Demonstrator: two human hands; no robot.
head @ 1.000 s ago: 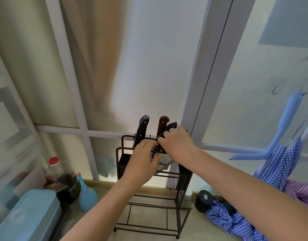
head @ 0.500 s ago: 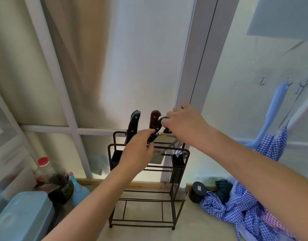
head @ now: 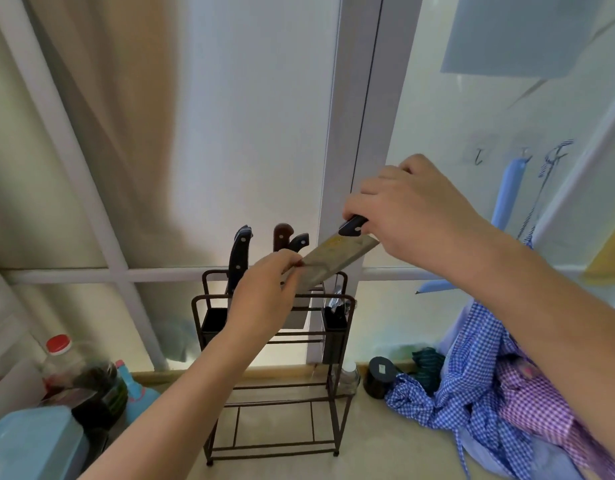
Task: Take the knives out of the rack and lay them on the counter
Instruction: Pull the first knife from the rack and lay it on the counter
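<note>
No writing is legible; the right hand (head: 413, 216) grips a cleaver (head: 334, 263) above the rack (head: 275, 355), the left hand (head: 264, 292) pinching its blade, three knife handles (head: 239, 251) remaining slotted.

Dark-brown rack (head: 209, 301), black-handled cleaver (head: 337, 261), blue-checked cloth (head: 472, 386), possibly purple-checked cloth (head: 541, 403) beside it.

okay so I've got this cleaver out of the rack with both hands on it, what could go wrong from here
1. Your left hand pinches the bare blade of the cleaver, so a slip or tug could cut your fingers.
2. The cleaver hangs above the rack, where three knife handles still stick up; swinging it down could knock them.
3. Checked cloth and a small black jar crowd the counter on the right, leaving little flat space there.
</note>
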